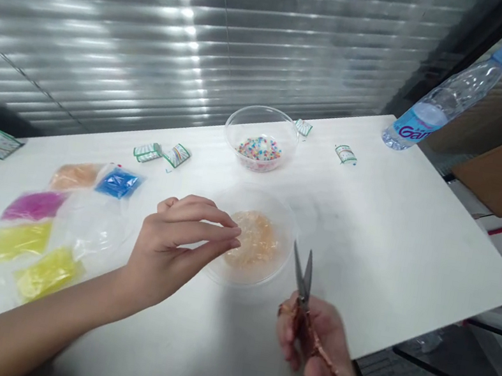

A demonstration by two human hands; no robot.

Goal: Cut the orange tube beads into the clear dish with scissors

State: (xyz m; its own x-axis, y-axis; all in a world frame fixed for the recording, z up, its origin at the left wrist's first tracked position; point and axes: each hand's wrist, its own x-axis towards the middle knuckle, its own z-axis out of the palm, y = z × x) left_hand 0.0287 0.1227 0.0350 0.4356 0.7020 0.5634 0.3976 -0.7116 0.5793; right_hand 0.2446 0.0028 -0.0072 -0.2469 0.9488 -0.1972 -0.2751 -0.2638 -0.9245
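Observation:
My left hand (188, 242) hangs over the left side of a clear plastic bowl (283, 265), thumb and fingertips pinched together. Whatever is between those fingertips, if anything, is too small to make out. Inside the bowl lies a pale orange, translucent mass (254, 240). My right hand (326, 337) is closed round the copper-coloured handles of a pair of scissors (305, 282). Their blades point up and away, slightly apart, just right of the bowl's rim. Behind stands a second clear bowl (266, 116) with many-coloured beads (260, 149) at its bottom.
At left lie plastic bags with orange (76, 175), blue (118, 182), purple (34, 205) and yellow (48, 274) contents. Small green-and-white packets (176, 155) are scattered towards the back. A water bottle (446, 99) stands at the white table's (392, 239) far right corner, before window blinds.

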